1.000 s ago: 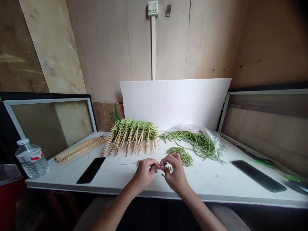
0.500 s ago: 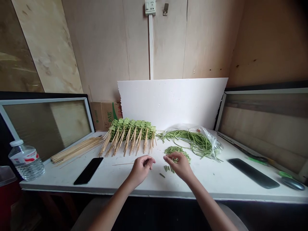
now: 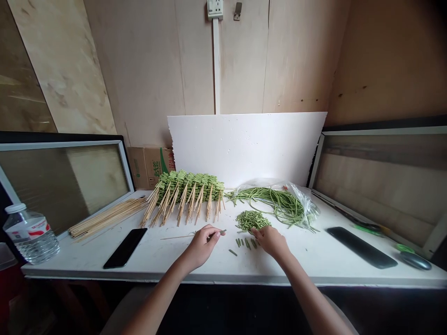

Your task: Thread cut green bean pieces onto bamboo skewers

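Observation:
My left hand (image 3: 203,244) is closed above the front middle of the table, with a cut piece of long bean (image 3: 223,231) showing at its fingertips. Beside and behind it runs a thin bamboo skewer (image 3: 174,237); whether the hand touches it I cannot tell. My right hand (image 3: 272,241) reaches down to the near edge of a pile of cut bean pieces (image 3: 252,219), its fingers pinched together; what is between them is hidden. Just left of the right hand several cut pieces (image 3: 247,244) lie in a loose row, and a single piece (image 3: 233,252) lies nearer me.
Skewered beans (image 3: 188,186) are stacked at the back, left of a plastic bag of whole long beans (image 3: 279,202). Loose skewers (image 3: 108,216), a phone (image 3: 125,248) and a water bottle (image 3: 31,237) are on the left. A dark flat object (image 3: 361,247) lies right.
My right hand has moved down to the bean pile, uncovering more of the row of pieces. A bean piece now shows at my left fingertips. The view has shifted slightly.

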`<act>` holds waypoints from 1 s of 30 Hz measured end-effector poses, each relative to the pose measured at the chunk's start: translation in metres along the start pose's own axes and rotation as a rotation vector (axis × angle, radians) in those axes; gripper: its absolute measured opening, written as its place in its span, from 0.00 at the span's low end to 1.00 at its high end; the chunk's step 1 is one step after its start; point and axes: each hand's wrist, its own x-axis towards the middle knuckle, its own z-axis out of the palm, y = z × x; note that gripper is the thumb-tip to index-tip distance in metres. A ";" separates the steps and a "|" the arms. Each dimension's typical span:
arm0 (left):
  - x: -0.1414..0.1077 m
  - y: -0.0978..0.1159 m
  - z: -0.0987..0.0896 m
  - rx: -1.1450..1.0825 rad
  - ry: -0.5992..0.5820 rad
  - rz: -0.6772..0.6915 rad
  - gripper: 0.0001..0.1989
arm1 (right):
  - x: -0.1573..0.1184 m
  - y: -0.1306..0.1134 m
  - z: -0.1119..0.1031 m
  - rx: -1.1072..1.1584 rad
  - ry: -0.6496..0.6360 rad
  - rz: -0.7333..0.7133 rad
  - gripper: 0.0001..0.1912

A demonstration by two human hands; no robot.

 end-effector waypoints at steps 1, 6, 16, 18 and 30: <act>0.000 0.000 0.000 0.009 -0.015 -0.005 0.19 | 0.000 -0.003 -0.002 -0.022 -0.055 0.065 0.22; -0.001 -0.003 0.003 0.016 -0.028 0.027 0.18 | -0.002 -0.034 -0.014 0.066 -0.302 0.081 0.29; -0.003 0.005 0.011 -0.097 0.063 0.063 0.18 | -0.021 -0.088 -0.026 0.412 -0.346 -0.330 0.17; -0.003 0.007 0.012 -0.075 0.074 0.074 0.19 | -0.021 -0.088 -0.027 0.408 -0.357 -0.343 0.15; -0.004 0.005 0.015 0.158 0.133 0.215 0.06 | -0.026 -0.093 -0.020 0.430 -0.358 -0.334 0.11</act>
